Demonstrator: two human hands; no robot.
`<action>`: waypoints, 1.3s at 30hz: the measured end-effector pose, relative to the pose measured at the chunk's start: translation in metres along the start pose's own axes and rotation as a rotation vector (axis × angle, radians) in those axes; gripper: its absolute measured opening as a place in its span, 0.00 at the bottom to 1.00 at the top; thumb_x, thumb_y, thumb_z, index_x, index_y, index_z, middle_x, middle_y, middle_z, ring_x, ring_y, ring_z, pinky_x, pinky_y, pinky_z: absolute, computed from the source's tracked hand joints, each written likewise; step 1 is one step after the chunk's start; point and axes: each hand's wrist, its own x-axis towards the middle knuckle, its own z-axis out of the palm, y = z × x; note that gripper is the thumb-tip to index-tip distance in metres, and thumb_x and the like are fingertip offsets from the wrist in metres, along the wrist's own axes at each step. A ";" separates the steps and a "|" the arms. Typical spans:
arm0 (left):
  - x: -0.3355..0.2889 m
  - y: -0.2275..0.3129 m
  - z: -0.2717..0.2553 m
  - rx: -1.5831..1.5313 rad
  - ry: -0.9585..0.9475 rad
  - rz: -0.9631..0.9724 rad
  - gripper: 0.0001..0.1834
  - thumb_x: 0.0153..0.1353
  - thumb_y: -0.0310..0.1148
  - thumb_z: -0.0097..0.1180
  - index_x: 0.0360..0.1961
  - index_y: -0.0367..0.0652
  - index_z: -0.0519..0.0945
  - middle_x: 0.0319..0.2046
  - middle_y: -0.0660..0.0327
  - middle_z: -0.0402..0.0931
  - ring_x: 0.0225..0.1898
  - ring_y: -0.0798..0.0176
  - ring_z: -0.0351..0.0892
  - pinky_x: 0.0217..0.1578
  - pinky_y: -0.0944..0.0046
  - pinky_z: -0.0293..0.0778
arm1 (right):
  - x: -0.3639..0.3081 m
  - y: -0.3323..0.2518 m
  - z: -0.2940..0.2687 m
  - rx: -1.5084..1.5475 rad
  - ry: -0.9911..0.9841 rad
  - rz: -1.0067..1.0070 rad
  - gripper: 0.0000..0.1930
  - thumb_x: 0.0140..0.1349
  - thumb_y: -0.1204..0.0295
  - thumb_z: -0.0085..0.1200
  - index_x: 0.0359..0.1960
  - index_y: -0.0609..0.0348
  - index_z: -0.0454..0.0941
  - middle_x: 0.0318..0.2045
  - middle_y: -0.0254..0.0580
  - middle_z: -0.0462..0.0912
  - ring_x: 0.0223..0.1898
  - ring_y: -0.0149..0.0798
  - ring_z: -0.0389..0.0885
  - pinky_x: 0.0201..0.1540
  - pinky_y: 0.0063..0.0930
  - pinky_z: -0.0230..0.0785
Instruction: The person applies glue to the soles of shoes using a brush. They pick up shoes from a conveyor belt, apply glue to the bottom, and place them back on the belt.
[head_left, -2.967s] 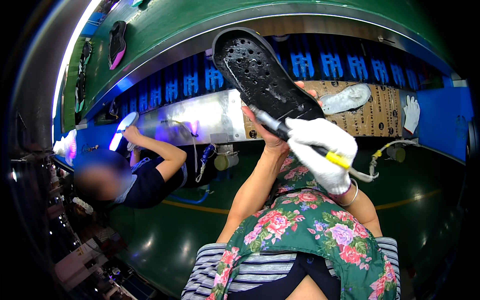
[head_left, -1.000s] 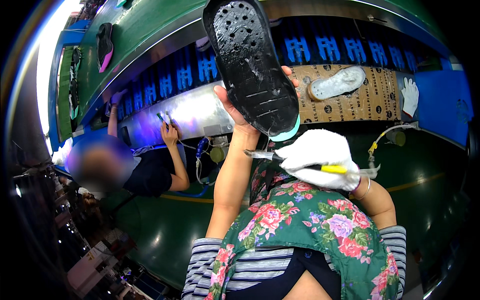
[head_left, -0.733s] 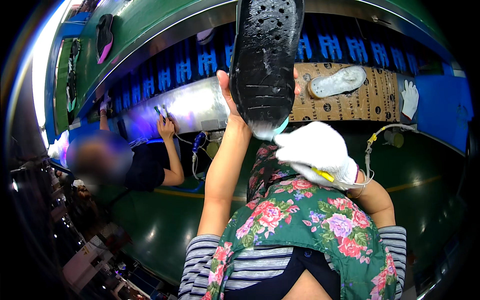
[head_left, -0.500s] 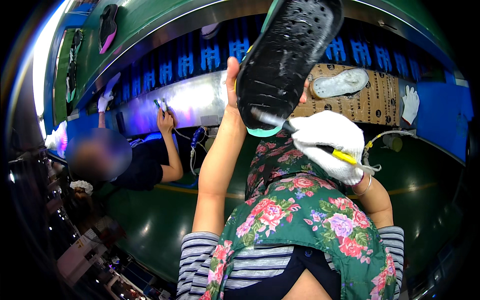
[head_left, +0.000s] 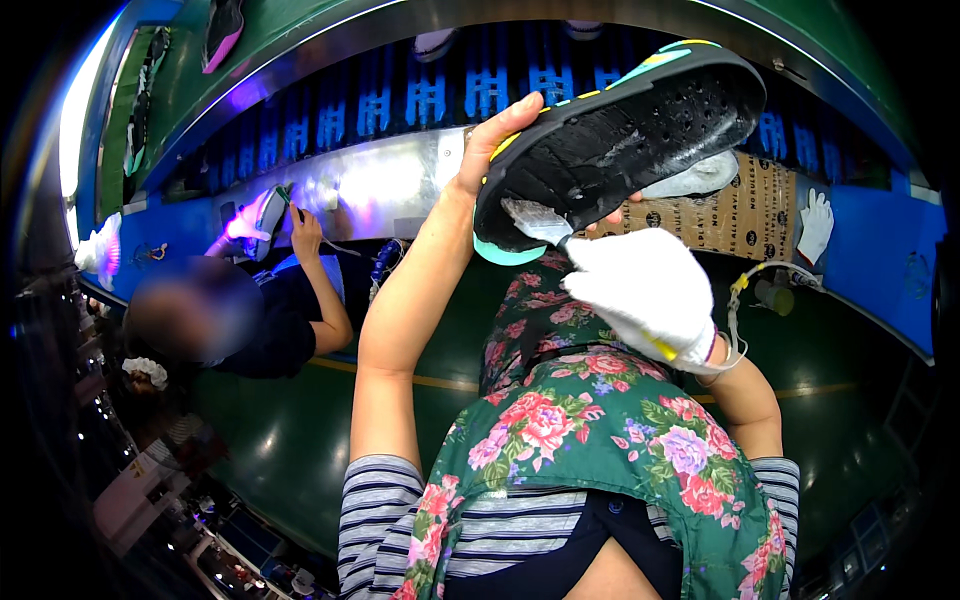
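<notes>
My bare left hand (head_left: pixel 503 138) grips a black shoe sole (head_left: pixel 625 150) with a teal and yellow rim, its thumb along the left edge and its other fingers partly hidden underneath. The sole is held up over the bench, slanting from near left to far right, hollow inner face toward me. In a white knitted glove, my right hand (head_left: pixel 645 290) is closed round a brush (head_left: pixel 540 222). Its pale bristles touch the inside of the sole's near end. Part of the yellow handle shows by the wrist, where a thin clear tube (head_left: pixel 738 335) runs off.
Behind the sole, a whitish shoe (head_left: pixel 705 176) lies on printed cardboard (head_left: pixel 735 220), with a white glove (head_left: pixel 816 226) to its right. A metal plate (head_left: pixel 390 165) and a blue-slatted conveyor (head_left: pixel 425 95) extend leftward. At left a co-worker (head_left: pixel 300 320) handles a shoe (head_left: pixel 268 222).
The sole has swung clockwise, its far end moving right and lower. My right hand has shifted slightly left, bristles still at the near end. The co-worker now has a shoe in hand.
</notes>
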 end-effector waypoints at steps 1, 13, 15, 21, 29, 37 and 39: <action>-0.001 0.000 0.001 -0.014 0.012 -0.003 0.45 0.69 0.62 0.45 0.74 0.36 0.60 0.65 0.32 0.67 0.61 0.29 0.75 0.56 0.30 0.76 | -0.002 -0.003 0.003 -0.017 -0.029 -0.027 0.15 0.56 0.71 0.67 0.46 0.44 0.88 0.46 0.37 0.89 0.45 0.40 0.88 0.45 0.36 0.78; -0.008 0.005 0.016 0.237 0.392 -0.096 0.41 0.69 0.61 0.45 0.68 0.35 0.69 0.56 0.33 0.76 0.48 0.35 0.84 0.45 0.40 0.83 | 0.003 -0.005 -0.002 0.003 -0.263 -0.135 0.12 0.63 0.68 0.60 0.47 0.45 0.86 0.48 0.38 0.88 0.44 0.41 0.86 0.42 0.36 0.77; -0.009 0.004 0.024 0.269 0.462 -0.099 0.41 0.70 0.60 0.45 0.66 0.31 0.70 0.52 0.33 0.78 0.45 0.37 0.85 0.43 0.40 0.84 | -0.003 -0.005 -0.001 0.096 -0.255 -0.145 0.12 0.60 0.68 0.62 0.47 0.43 0.87 0.47 0.37 0.89 0.44 0.40 0.87 0.42 0.35 0.77; -0.018 0.007 0.010 0.287 0.306 -0.160 0.40 0.72 0.59 0.42 0.67 0.31 0.69 0.52 0.33 0.78 0.46 0.37 0.85 0.44 0.40 0.85 | 0.006 0.002 -0.008 -0.013 -0.196 -0.237 0.17 0.56 0.71 0.64 0.49 0.49 0.86 0.49 0.42 0.87 0.44 0.44 0.87 0.41 0.35 0.77; -0.035 0.007 0.012 0.236 0.391 -0.049 0.38 0.73 0.57 0.42 0.69 0.33 0.67 0.56 0.34 0.77 0.50 0.33 0.83 0.47 0.36 0.83 | 0.012 0.009 -0.006 0.097 -0.231 -0.263 0.13 0.59 0.69 0.63 0.46 0.47 0.86 0.49 0.40 0.88 0.46 0.42 0.87 0.40 0.36 0.78; -0.044 0.011 0.013 0.309 0.442 -0.018 0.38 0.72 0.57 0.42 0.70 0.35 0.67 0.57 0.36 0.76 0.49 0.33 0.83 0.46 0.37 0.82 | 0.023 0.010 -0.005 0.137 -0.281 -0.286 0.15 0.58 0.69 0.63 0.48 0.46 0.86 0.45 0.36 0.89 0.41 0.44 0.88 0.41 0.38 0.78; -0.042 0.012 0.012 0.333 0.427 0.003 0.38 0.72 0.57 0.42 0.70 0.35 0.67 0.57 0.36 0.76 0.48 0.33 0.82 0.45 0.38 0.82 | 0.020 0.014 -0.002 0.041 -0.291 -0.266 0.19 0.56 0.72 0.63 0.50 0.43 0.84 0.50 0.35 0.87 0.46 0.45 0.86 0.45 0.38 0.77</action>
